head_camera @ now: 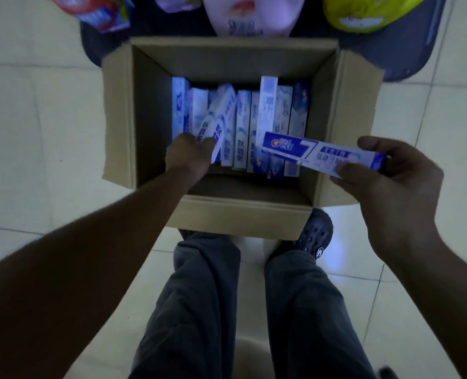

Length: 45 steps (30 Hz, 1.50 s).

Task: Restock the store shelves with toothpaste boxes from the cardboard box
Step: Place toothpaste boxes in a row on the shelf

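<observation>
toothpaste box point(322, 155), pinched in right hand point(388, 187)

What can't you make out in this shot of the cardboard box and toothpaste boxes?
Head view:
- Left hand grip on the tilted box: fingers hidden behind the hand itself.
- Crest box, one end: covered by the right hand.
- Cardboard box floor: hidden by packed boxes.
- Bags above: cut off by the top edge, blurred.
- Shelves: out of frame.
</observation>
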Each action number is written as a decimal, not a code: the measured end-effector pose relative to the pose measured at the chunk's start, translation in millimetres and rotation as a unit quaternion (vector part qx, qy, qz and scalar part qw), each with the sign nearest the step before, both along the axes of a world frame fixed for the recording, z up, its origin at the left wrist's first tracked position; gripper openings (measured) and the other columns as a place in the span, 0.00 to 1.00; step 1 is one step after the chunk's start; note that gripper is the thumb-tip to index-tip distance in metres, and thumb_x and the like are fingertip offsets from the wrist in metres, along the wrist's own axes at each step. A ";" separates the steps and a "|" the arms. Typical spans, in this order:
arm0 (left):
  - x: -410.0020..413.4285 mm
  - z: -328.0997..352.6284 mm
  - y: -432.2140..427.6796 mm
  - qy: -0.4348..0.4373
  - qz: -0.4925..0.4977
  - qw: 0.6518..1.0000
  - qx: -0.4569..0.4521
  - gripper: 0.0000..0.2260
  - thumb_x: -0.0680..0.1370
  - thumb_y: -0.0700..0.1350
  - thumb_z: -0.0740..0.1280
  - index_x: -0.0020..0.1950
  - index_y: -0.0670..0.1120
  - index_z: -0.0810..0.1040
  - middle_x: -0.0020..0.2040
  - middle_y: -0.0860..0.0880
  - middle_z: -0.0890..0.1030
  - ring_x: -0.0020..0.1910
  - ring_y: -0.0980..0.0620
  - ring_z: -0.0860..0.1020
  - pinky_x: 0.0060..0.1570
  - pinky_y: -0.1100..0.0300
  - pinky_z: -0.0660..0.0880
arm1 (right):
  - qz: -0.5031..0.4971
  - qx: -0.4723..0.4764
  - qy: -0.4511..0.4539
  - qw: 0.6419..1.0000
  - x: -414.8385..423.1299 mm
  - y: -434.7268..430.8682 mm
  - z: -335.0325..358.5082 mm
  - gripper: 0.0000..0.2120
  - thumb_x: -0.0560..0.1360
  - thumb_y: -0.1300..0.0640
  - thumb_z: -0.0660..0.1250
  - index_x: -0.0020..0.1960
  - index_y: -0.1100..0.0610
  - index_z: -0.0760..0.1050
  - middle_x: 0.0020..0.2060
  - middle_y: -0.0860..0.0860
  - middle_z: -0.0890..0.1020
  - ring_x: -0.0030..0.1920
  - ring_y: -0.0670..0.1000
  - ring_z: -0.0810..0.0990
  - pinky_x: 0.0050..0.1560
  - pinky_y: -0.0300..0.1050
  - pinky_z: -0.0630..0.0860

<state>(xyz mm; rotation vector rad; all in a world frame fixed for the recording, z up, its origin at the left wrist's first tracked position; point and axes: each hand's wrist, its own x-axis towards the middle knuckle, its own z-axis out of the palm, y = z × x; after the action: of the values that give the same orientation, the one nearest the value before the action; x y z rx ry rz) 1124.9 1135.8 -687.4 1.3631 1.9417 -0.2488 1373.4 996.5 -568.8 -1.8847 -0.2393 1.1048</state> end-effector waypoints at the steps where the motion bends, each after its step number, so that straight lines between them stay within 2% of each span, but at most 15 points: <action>1: -8.0 26.0 0.0 -0.024 0.012 0.999 0.019 0.26 0.72 0.60 0.61 0.52 0.38 0.82 0.51 0.35 0.84 0.54 0.37 0.82 0.52 0.50 0.78 | 0.001 0.008 0.006 1.000 2.8 5.4 15.1 0.14 0.72 0.72 0.73 0.50 0.55 0.79 0.46 0.59 0.84 0.51 0.65 0.85 0.53 0.59 0.84; 4: -30.9 107.4 -5.0 -0.102 0.040 0.991 0.077 0.19 0.72 0.57 0.61 0.49 0.43 0.80 0.46 0.41 0.84 0.47 0.40 0.83 0.45 0.49 0.79 | -0.013 0.049 0.033 0.998 12.1 24.2 72.2 0.15 0.72 0.72 0.74 0.50 0.55 0.79 0.44 0.61 0.86 0.49 0.62 0.87 0.47 0.49 0.85; 8: -50.9 228.3 -8.9 -0.217 0.099 0.960 0.143 0.16 0.75 0.59 0.67 0.55 0.50 0.78 0.51 0.46 0.85 0.49 0.42 0.84 0.50 0.44 0.81 | 0.003 0.108 0.049 0.993 21.7 50.6 168.6 0.15 0.71 0.71 0.75 0.52 0.55 0.79 0.41 0.59 0.87 0.46 0.61 0.88 0.45 0.48 0.84; 14: -66.9 410.3 -0.6 -0.275 0.113 0.902 0.312 0.09 0.80 0.57 0.70 0.56 0.55 0.79 0.52 0.57 0.85 0.49 0.58 0.84 0.45 0.67 0.77 | 0.027 0.194 0.087 0.977 25.4 83.4 329.8 0.14 0.71 0.70 0.74 0.52 0.56 0.81 0.42 0.54 0.86 0.45 0.56 0.86 0.45 0.48 0.84; 19: -71.4 534.5 6.3 -0.300 0.087 0.867 0.387 0.10 0.80 0.58 0.67 0.55 0.54 0.80 0.51 0.54 0.84 0.49 0.56 0.82 0.49 0.63 0.77 | 0.055 0.265 0.107 0.957 18.2 94.1 449.0 0.15 0.67 0.64 0.75 0.52 0.56 0.79 0.40 0.49 0.87 0.40 0.49 0.86 0.38 0.41 0.82; 21: -70.9 573.8 6.0 -0.321 0.078 0.853 0.404 0.05 0.82 0.53 0.66 0.55 0.58 0.80 0.52 0.57 0.84 0.51 0.61 0.81 0.51 0.68 0.75 | 0.074 0.283 0.107 0.950 16.2 93.5 486.6 0.15 0.70 0.67 0.74 0.54 0.57 0.79 0.40 0.51 0.87 0.40 0.50 0.87 0.39 0.41 0.83; 24: -70.3 620.7 5.6 -0.312 0.086 0.835 0.446 0.08 0.84 0.46 0.62 0.58 0.58 0.78 0.51 0.66 0.82 0.51 0.69 0.78 0.50 0.76 0.70 | 0.086 0.311 0.113 0.940 12.6 92.6 535.1 0.17 0.69 0.65 0.74 0.57 0.58 0.79 0.42 0.54 0.87 0.42 0.53 0.86 0.41 0.43 0.84; 26: -67.0 645.9 6.8 -0.310 0.139 0.815 0.469 0.09 0.83 0.46 0.59 0.59 0.53 0.77 0.47 0.61 0.81 0.43 0.66 0.77 0.44 0.73 0.70 | 0.094 0.329 0.113 0.933 8.6 93.1 563.9 0.20 0.66 0.63 0.75 0.57 0.57 0.79 0.41 0.54 0.87 0.41 0.53 0.86 0.41 0.43 0.83; 29: -61.8 681.7 10.8 -0.326 0.224 0.779 0.487 0.12 0.77 0.47 0.56 0.52 0.51 0.77 0.37 0.49 0.73 0.33 0.52 0.69 0.35 0.57 0.66 | 0.106 0.354 0.106 0.923 0.1 94.7 595.1 0.19 0.69 0.65 0.75 0.58 0.58 0.78 0.41 0.53 0.87 0.41 0.52 0.85 0.41 0.41 0.83; 31: -61.3 704.3 15.6 -0.341 0.235 0.765 0.494 0.09 0.74 0.49 0.57 0.46 0.52 0.77 0.36 0.53 0.72 0.33 0.52 0.69 0.35 0.56 0.65 | 0.110 0.368 0.110 0.917 -7.5 96.2 611.0 0.18 0.69 0.65 0.75 0.58 0.58 0.78 0.41 0.53 0.87 0.42 0.52 0.86 0.41 0.41 0.83; 34: -66.8 729.2 25.2 -0.343 0.185 0.783 0.485 0.10 0.74 0.51 0.59 0.43 0.45 0.73 0.35 0.54 0.72 0.34 0.57 0.68 0.36 0.61 0.65 | 0.112 0.380 0.108 0.912 -19.5 101.1 631.5 0.20 0.69 0.65 0.74 0.60 0.59 0.78 0.44 0.56 0.88 0.45 0.54 0.87 0.42 0.41 0.83; 36: -72.0 738.9 33.6 -0.362 0.148 0.813 0.432 0.10 0.74 0.50 0.60 0.43 0.44 0.74 0.40 0.47 0.76 0.39 0.53 0.72 0.42 0.57 0.68 | 0.109 0.389 0.104 0.909 -29.1 108.0 641.2 0.20 0.71 0.67 0.74 0.61 0.59 0.76 0.44 0.56 0.87 0.47 0.55 0.87 0.44 0.42 0.83; 38: -78.0 746.9 43.8 -0.388 0.128 0.830 0.378 0.10 0.71 0.50 0.61 0.43 0.47 0.79 0.44 0.47 0.80 0.46 0.49 0.77 0.49 0.52 0.71 | 0.111 0.402 0.098 0.904 -42.2 116.7 649.7 0.18 0.72 0.70 0.73 0.59 0.58 0.76 0.43 0.54 0.88 0.46 0.54 0.87 0.44 0.42 0.83; 42: -94.1 761.2 70.0 -0.437 0.111 0.836 0.311 0.18 0.64 0.48 0.63 0.48 0.48 0.85 0.48 0.47 0.86 0.53 0.45 0.81 0.54 0.48 0.74 | 0.104 0.432 0.082 0.892 -77.1 137.3 661.1 0.18 0.73 0.73 0.71 0.56 0.56 0.73 0.36 0.46 0.86 0.40 0.48 0.85 0.40 0.40 0.83; 45: -110.6 771.3 92.3 -0.459 0.106 0.835 0.285 0.18 0.64 0.45 0.60 0.47 0.50 0.86 0.47 0.50 0.87 0.52 0.51 0.84 0.56 0.48 0.76 | 0.077 0.442 0.090 0.889 -103.1 155.9 663.7 0.19 0.73 0.74 0.71 0.55 0.55 0.71 0.35 0.50 0.85 0.37 0.49 0.84 0.41 0.42 0.83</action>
<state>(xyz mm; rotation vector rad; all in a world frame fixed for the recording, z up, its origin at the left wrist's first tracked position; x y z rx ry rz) 1014.4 1228.1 84.0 1.2326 1.3110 1.0028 1270.3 1152.4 94.9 -0.9535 -0.6687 1.0156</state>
